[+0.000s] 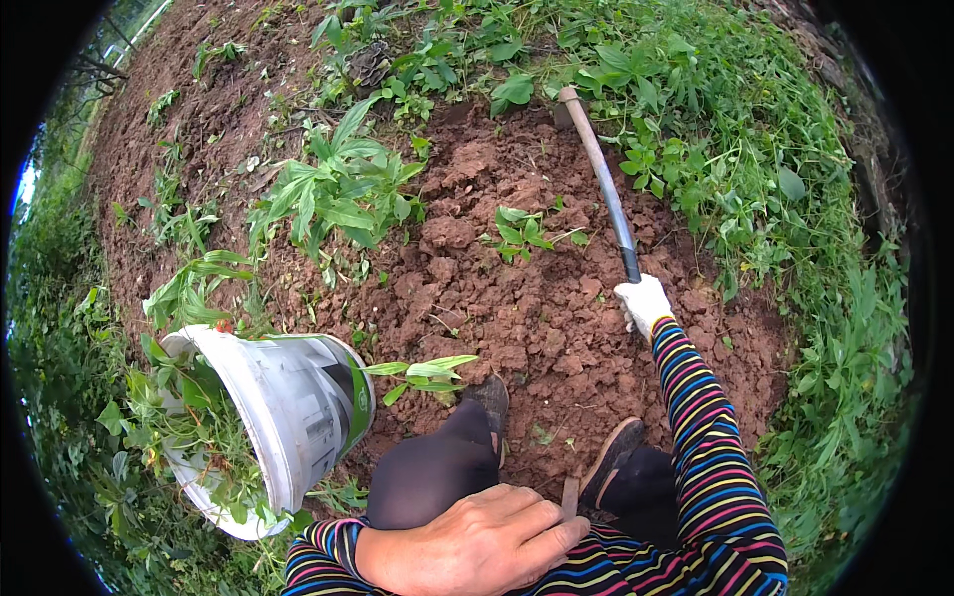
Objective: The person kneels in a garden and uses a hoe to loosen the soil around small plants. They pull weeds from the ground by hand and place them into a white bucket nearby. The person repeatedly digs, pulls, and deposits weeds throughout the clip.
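Observation:
My right hand (646,305), in a white glove, grips the lower end of a hoe handle (602,175) wrapped in dark tape. The handle runs away from me over broken soil. At its far end the dark hoe head (564,115) is partly hidden by the handle and soil. My left hand (484,538) is bare and lies across my lap, fingers together and bent, palm hidden. A short wooden piece (570,497) shows just beyond its fingers; whether the hand holds it cannot be made out. Loose reddish clods (514,313) spread before my shoes (615,458).
To my left a white plastic bucket (309,417) lies tipped on its side, pulled weeds (216,454) in its mouth. A leafy plant (339,190) stands beyond it. A small uprooted sprig (525,232) lies on the clods. Dense green weeds (753,186) border the right side.

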Demonstrator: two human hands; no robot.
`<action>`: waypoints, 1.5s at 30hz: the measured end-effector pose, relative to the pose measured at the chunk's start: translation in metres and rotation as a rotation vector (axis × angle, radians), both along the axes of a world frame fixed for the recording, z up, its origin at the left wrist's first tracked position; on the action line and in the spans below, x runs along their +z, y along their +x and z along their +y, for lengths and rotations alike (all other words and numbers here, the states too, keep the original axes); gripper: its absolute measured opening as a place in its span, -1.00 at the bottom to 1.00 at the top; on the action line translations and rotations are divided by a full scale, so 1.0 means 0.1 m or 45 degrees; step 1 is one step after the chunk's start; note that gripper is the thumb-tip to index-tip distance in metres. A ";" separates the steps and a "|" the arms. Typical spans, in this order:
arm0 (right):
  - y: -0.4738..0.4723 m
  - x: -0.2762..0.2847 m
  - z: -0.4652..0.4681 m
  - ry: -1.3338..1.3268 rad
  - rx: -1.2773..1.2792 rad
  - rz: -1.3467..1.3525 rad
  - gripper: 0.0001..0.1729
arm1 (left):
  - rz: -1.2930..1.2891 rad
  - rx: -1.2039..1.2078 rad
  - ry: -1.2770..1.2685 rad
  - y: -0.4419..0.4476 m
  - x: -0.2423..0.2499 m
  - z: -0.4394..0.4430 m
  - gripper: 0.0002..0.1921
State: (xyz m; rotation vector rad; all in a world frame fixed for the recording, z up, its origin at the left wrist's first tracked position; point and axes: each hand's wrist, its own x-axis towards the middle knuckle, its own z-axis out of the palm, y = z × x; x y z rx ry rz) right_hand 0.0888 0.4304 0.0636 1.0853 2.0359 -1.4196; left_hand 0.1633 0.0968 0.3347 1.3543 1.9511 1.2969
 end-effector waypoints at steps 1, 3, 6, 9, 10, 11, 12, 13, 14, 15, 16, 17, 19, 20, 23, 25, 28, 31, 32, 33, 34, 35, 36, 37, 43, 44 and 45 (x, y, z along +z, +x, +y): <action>0.09 0.07 -0.16 0.074 0.009 0.033 -0.77 | -0.030 0.008 0.010 0.03 0.01 -0.02 -0.63; -0.04 0.28 -0.25 0.097 0.082 0.165 -0.75 | -0.068 0.003 0.020 0.10 0.03 -0.03 -0.63; -0.07 0.41 -0.48 0.174 0.090 0.156 -0.77 | -0.021 -0.064 0.020 0.09 0.06 0.04 -0.62; 0.29 0.36 -1.00 -0.074 -0.130 0.221 -0.78 | -0.005 -0.058 0.059 0.07 0.06 0.04 -0.64; 0.54 0.34 -1.16 -0.112 -0.124 0.147 -0.76 | -0.020 -0.052 0.066 0.10 0.06 0.02 -0.64; 0.80 0.31 -1.26 -0.143 -0.123 0.078 -0.68 | -0.030 -0.053 0.081 0.12 0.05 0.01 -0.63; 1.05 0.26 -1.31 0.138 0.036 0.129 -0.66 | -0.032 -0.048 0.085 0.16 0.06 -0.01 -0.63; 1.21 0.30 -1.34 0.424 0.181 0.170 -0.64 | -0.029 -0.043 0.096 0.22 0.01 -0.01 -0.61; 1.26 0.36 -1.30 0.459 0.197 0.108 -0.62 | -0.027 -0.035 0.106 0.31 -0.07 0.00 -0.60; 1.24 0.47 -1.24 0.357 0.155 0.103 -0.62 | -0.016 -0.026 0.119 0.37 -0.10 -0.01 -0.58; 1.13 0.73 -1.24 0.236 0.098 0.083 -0.63 | -0.001 -0.032 0.104 0.39 -0.07 -0.03 -0.58; 1.02 0.94 -1.18 0.129 0.025 0.066 -0.63 | 0.017 -0.056 0.103 0.36 -0.05 -0.02 -0.59; 0.87 1.10 -0.98 0.282 0.085 0.252 -0.69 | 0.034 -0.078 0.126 0.34 -0.05 0.05 -0.59; 0.77 1.11 -0.89 0.443 0.140 0.438 -0.68 | 0.037 -0.064 0.144 0.34 -0.06 0.08 -0.59; 0.30 1.81 -0.80 0.418 0.186 0.681 -0.65 | 0.030 -0.057 0.161 0.35 -0.08 0.14 -0.59; -0.05 2.18 -0.77 0.514 0.341 0.973 -0.65 | 0.025 -0.067 0.125 0.32 -0.09 0.18 -0.59; -0.54 2.70 -0.85 0.663 0.481 1.454 -0.73 | 0.021 -0.067 0.031 0.28 -0.07 0.22 -0.60; -0.86 2.61 -0.80 0.925 0.577 1.824 -0.77 | 0.030 -0.064 -0.018 0.23 -0.05 0.29 -0.61; -0.94 2.28 -0.63 0.818 0.636 1.665 -0.76 | 0.032 -0.087 -0.032 0.14 0.02 0.31 -0.61; -0.87 1.74 -0.36 0.843 0.632 1.286 -0.77 | 0.043 -0.120 -0.041 0.07 0.07 0.31 -0.62; -0.65 1.32 -0.18 0.918 0.575 0.677 -0.77 | 0.019 -0.111 -0.074 0.10 0.07 0.27 -0.61; -0.31 0.63 0.21 0.918 0.558 0.548 -0.76 | 0.032 -0.056 -0.034 0.11 0.08 0.25 -0.61; -0.01 0.08 0.62 0.697 0.493 0.029 -0.74 | 0.044 -0.063 -0.027 0.09 0.08 0.23 -0.60; 0.04 0.23 0.30 0.627 0.296 -0.075 -0.72 | 0.045 -0.039 -0.041 0.10 0.07 0.20 -0.60; 0.49 0.35 -0.61 0.236 0.118 0.059 -0.68 | 0.073 -0.088 -0.010 0.13 0.08 0.19 -0.60; 0.68 0.39 -0.72 0.305 0.094 0.070 -0.68 | 0.069 -0.101 0.036 0.12 0.09 0.20 -0.61; 0.88 0.28 -0.73 0.351 0.096 0.152 -0.66 | 0.057 -0.108 0.072 0.13 0.09 0.20 -0.62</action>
